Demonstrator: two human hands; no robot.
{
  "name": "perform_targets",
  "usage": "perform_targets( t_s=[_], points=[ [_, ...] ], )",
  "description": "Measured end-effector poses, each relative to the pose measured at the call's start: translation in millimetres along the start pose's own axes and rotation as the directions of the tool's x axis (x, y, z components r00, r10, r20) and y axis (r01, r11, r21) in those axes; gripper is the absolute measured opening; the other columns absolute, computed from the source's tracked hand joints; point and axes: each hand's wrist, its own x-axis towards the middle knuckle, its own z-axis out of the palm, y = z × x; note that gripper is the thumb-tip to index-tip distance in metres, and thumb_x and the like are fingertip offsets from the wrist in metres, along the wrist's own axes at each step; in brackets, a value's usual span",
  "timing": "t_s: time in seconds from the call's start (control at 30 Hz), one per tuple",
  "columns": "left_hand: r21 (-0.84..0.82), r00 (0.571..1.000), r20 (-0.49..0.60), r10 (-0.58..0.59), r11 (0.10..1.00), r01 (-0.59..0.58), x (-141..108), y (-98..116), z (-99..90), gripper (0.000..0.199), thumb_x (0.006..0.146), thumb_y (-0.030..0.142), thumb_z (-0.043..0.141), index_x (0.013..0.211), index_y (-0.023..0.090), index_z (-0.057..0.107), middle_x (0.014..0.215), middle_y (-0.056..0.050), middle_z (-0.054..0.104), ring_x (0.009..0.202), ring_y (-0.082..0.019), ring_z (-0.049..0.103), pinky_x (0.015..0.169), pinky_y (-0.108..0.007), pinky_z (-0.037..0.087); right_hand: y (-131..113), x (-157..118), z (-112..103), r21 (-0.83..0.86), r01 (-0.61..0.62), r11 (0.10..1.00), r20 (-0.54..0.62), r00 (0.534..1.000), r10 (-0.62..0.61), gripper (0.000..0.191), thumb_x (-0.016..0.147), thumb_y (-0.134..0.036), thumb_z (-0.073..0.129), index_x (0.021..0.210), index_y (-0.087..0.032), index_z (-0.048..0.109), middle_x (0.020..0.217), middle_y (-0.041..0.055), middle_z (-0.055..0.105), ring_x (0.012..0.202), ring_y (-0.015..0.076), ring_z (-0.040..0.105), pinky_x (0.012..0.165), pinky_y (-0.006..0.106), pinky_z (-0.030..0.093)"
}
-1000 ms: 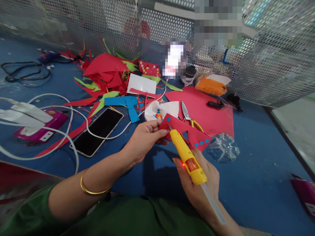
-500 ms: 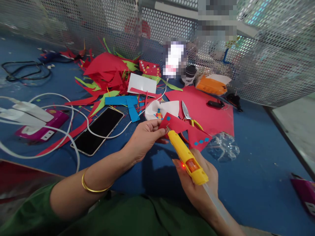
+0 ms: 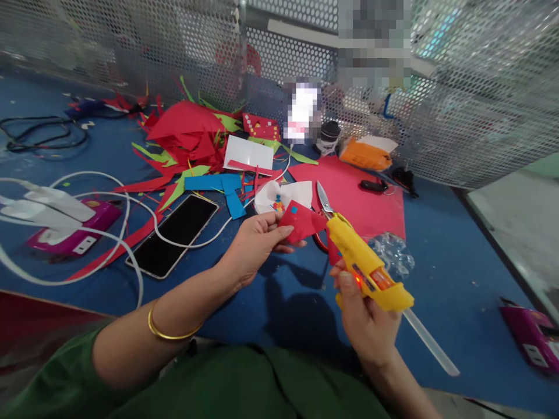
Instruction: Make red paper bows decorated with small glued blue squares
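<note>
Between thumb and fingers, my left hand (image 3: 257, 244) pinches a red paper piece (image 3: 305, 220) bearing a small blue square. My right hand (image 3: 369, 320) is closed around a yellow glue gun (image 3: 371, 265), tilted with its nozzle up and left. A red light glows on its side, and a clear glue stick (image 3: 432, 343) juts from the back. The nozzle is to the right of the paper, close to the scissors (image 3: 324, 198), whose handles are partly hidden. Just beyond the left hand lies a white paper shape (image 3: 301, 195) with a small colourful figure.
A black-screened phone (image 3: 174, 235) with a white cable across it lies left, beside a purple power strip (image 3: 74, 233). Red and green paper scraps (image 3: 187, 125) pile up behind. A red sheet (image 3: 371, 203), orange packet (image 3: 367, 154) and crumpled clear plastic (image 3: 393, 253) are on the right.
My right hand has drawn the glue gun away from the paper, to the right, turning it so the glue stick shows. My left hand still holds the red paper in nearly the same place.
</note>
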Motion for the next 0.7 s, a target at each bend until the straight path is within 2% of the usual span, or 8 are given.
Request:
perform_targets(
  t_s=[0.17,0.27,0.37,0.43,0.5,0.57,0.7],
  points=[
    [-0.007,1.000,-0.027,-0.010,1.000,0.010,0,2,-0.2,0.016,0.080,0.019,0.070,0.096,0.013,0.070,0.094,-0.007,0.077,0.074,-0.016,0.075,0.059,-0.018,0.055,-3,6,-2,0.091,-0.071,0.993,-0.097,0.992,0.079,0.015,0.092,-0.036,0.060,0.097,-0.022,0.062,0.084,0.0026,0.066,0.067,0.0154,0.062,0.056,0.028,0.053],
    [-0.008,0.999,-0.036,-0.010,1.000,0.010,0,3,0.3,0.016,0.081,0.019,0.070,0.096,0.013,0.070,0.094,-0.008,0.078,0.073,-0.016,0.075,0.058,-0.018,0.056,-8,10,-12,0.118,-0.074,0.990,-0.131,0.987,0.089,0.016,0.093,-0.036,0.057,0.101,-0.022,0.061,0.088,0.0037,0.065,0.075,0.0174,0.064,0.066,0.032,0.054],
    [-0.015,0.998,-0.060,-0.002,1.000,0.001,0,4,0.2,0.014,0.081,0.018,0.070,0.095,0.013,0.069,0.090,-0.007,0.078,0.070,-0.015,0.075,0.058,-0.018,0.057,-7,17,-31,-0.015,-0.077,0.997,-0.117,0.990,0.075,0.020,0.095,-0.038,0.052,0.105,-0.022,0.060,0.098,0.0062,0.063,0.087,0.0205,0.064,0.075,0.036,0.051],
    [-0.028,0.997,-0.078,0.016,0.999,-0.019,1,5,-0.8,0.015,0.080,0.017,0.071,0.095,0.014,0.069,0.086,-0.006,0.077,0.068,-0.015,0.074,0.057,-0.018,0.057,0,27,-47,-0.204,-0.142,0.969,-0.111,0.986,0.121,0.026,0.092,-0.041,0.053,0.108,-0.022,0.058,0.101,0.0073,0.063,0.082,0.0213,0.063,0.070,0.035,0.048],
    [-0.042,0.995,-0.096,0.033,0.998,-0.037,2,8,-3.1,0.016,0.080,0.017,0.071,0.096,0.014,0.069,0.083,-0.005,0.077,0.066,-0.015,0.074,0.057,-0.019,0.058,12,38,-64,-0.461,-0.206,0.863,-0.126,0.978,0.166,0.032,0.089,-0.044,0.055,0.110,-0.021,0.056,0.097,0.0085,0.065,0.076,0.0231,0.062,0.063,0.034,0.044],
    [-0.053,0.991,-0.124,0.045,0.997,-0.052,2,13,-6.1,0.016,0.079,0.015,0.071,0.094,0.014,0.069,0.080,-0.004,0.076,0.064,-0.014,0.073,0.056,-0.019,0.058,28,49,-77,-0.670,-0.168,0.723,-0.078,0.985,0.156,0.033,0.089,-0.046,0.052,0.108,-0.019,0.059,0.099,0.0119,0.065,0.079,0.0263,0.061,0.064,0.035,0.040],
    [-0.082,0.979,-0.190,0.075,0.992,-0.092,1,26,-12.4,0.012,0.078,0.012,0.070,0.090,0.014,0.069,0.075,-0.004,0.075,0.062,-0.014,0.072,0.055,-0.018,0.057,55,60,-87,-0.876,-0.047,0.480,0.054,0.979,0.194,0.031,0.092,-0.040,0.050,0.103,-0.015,0.063,0.094,0.0134,0.065,0.079,0.0266,0.061,0.069,0.036,0.039]
  ],
)
